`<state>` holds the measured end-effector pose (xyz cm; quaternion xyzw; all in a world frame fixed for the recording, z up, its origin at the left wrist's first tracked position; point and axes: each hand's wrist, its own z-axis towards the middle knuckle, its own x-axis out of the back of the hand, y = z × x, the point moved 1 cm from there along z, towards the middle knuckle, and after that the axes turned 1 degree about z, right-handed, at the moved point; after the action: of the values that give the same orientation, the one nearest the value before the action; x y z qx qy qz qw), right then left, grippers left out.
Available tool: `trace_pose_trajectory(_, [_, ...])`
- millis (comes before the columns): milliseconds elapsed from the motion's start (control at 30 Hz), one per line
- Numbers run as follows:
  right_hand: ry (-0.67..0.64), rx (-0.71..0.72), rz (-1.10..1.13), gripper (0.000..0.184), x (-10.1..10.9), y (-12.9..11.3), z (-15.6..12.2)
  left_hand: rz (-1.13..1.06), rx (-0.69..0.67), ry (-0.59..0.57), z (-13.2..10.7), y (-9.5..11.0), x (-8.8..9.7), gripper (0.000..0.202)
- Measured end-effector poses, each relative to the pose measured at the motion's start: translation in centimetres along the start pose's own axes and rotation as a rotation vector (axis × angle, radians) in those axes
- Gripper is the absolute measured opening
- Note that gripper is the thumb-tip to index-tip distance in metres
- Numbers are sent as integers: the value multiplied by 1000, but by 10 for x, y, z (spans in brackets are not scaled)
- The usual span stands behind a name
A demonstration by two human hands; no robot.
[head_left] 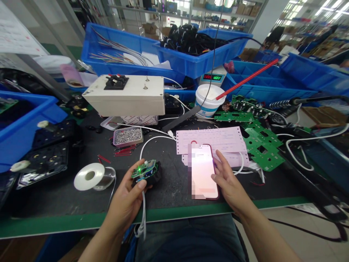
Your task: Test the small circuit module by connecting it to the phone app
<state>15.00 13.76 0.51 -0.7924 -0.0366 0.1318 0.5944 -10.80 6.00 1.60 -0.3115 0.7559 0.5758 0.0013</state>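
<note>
My left hand (128, 196) is closed around a small black device (152, 176) topped by a green circuit board (144, 170) with a lit green light. A white cable (143, 214) hangs from it over the table edge. My right hand (227, 178) is open, its fingers spread and resting against the right side of a lit phone (203, 171) that lies flat on the dark mat. Pink perforated paper sheets (212, 140) lie just beyond the phone.
A solder spool (89, 176) lies left of my left hand. Behind are a tray of screws (128, 135), a beige switch box (128, 94), a white tub (208, 100) with a red stick, green boards (259, 142) and blue bins (191, 54).
</note>
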Motion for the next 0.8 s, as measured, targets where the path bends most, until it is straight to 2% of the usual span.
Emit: trace_pose_trajectory(800, [4,11,-17,81,-1,0,-1,0,0,-15,-1,0,-1,68])
